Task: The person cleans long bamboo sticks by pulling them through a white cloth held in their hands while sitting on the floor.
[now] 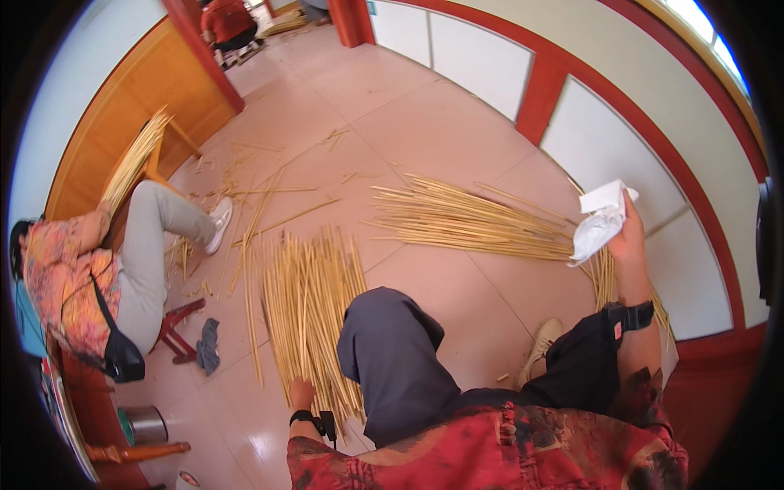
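Note:
My right hand (pixel 629 236) is raised at the right, holding a crumpled white item (pixel 597 226) that looks like a face mask with folded tissue or cloth. Below and left of it, a fanned pile of thin straw-coloured stalks (pixel 465 220) lies on the floor. Another dense pile of stalks (pixel 306 294) lies beside my bent left knee. At that pile's near left edge is my left hand (pixel 302 392), touching the stalks; its fingers are too small to tell whether they grip any. More stalks (pixel 603 278) lie partly hidden behind my right arm.
At the left a seated person (pixel 73 263) holds a stalk bundle (pixel 138 156) by a wooden chair (pixel 156 159). Loose stalks (pixel 254 226) litter the tiled floor (pixel 422 122). A metal bin (pixel 147 425) and a grey cloth (pixel 209 347) are lower left. Another person (pixel 228 27) crouches far off.

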Demonstrator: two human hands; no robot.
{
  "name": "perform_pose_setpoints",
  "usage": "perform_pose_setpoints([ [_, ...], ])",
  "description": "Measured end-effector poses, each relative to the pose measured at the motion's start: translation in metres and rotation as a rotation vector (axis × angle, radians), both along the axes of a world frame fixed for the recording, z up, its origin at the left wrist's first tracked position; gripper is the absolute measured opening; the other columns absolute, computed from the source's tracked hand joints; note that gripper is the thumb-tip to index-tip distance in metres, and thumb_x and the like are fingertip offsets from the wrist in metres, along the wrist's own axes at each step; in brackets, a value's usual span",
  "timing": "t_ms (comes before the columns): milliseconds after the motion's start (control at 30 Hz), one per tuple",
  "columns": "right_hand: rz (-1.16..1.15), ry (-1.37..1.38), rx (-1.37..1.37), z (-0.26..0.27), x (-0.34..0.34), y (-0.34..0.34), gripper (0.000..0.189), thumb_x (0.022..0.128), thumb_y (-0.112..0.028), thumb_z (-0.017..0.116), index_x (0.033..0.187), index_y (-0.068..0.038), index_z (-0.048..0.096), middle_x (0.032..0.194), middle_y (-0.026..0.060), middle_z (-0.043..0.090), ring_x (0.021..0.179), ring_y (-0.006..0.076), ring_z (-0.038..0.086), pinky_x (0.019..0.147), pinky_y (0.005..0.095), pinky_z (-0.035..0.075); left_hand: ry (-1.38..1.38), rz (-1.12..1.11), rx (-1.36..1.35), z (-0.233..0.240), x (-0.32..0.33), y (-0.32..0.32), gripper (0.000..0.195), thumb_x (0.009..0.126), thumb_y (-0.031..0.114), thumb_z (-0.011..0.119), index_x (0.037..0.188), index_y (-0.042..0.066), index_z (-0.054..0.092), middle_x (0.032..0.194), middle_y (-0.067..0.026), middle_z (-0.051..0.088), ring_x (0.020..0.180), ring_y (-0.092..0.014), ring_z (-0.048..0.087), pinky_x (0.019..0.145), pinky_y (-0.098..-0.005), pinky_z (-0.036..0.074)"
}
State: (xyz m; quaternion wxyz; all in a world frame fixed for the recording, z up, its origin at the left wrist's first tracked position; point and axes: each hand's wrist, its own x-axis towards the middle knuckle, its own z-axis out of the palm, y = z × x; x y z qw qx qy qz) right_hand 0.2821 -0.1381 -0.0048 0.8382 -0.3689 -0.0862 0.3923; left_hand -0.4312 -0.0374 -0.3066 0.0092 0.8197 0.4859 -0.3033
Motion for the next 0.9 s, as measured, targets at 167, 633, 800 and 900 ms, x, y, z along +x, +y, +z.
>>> perform_pose_setpoints([
  [167,-0.022,0.004,0.026,0.007,-0.013,0.011,0.027,0.085,-0.025,0.046,0.102,-0.004,0.052,0.094,0.0069,0.058,0.086,0.0199,0.055,0.075,0.0332,0.045,-0.092,0.139,-0.005,-0.004,-0.035,0.021,0.023,0.078,0.022,0.048,0.072,0.003,0.06,0.073,-0.015,0.059,0.075,-0.031,0.056,0.065,-0.0409,0.044],
  [633,-0.114,0.043,0.154,0.028,-0.03,0.008,0.032,0.087,-0.023,0.042,0.108,0.003,0.042,0.103,0.013,0.05,0.096,0.0236,0.049,0.085,0.0371,0.04,-1.326,0.321,-0.241,0.391,0.295,0.173,0.022,0.083,0.024,0.05,0.088,0.003,0.054,0.07,-0.0062,0.056,0.055,-0.01,0.054,0.047,-0.0212,0.044],
  [800,-0.173,0.08,0.123,0.03,-0.025,-0.001,0.032,0.088,-0.023,0.041,0.108,0.002,0.042,0.104,0.0124,0.049,0.096,0.0226,0.049,0.083,0.0364,0.041,-1.09,0.015,-0.594,0.346,0.443,0.141,0.019,0.08,0.019,0.051,0.087,0.001,0.055,0.069,-0.0064,0.056,0.057,-0.012,0.055,0.05,-0.0229,0.044],
  [900,-0.142,0.1,0.157,0.032,-0.024,-0.006,0.031,0.088,-0.023,0.042,0.106,0.002,0.043,0.101,0.0115,0.051,0.094,0.0218,0.05,0.082,0.0359,0.042,-0.971,-0.284,-0.442,0.256,0.478,0.134,0.02,0.076,0.019,0.053,0.084,0.001,0.058,0.067,-0.0113,0.059,0.062,-0.022,0.058,0.057,-0.0322,0.045],
])
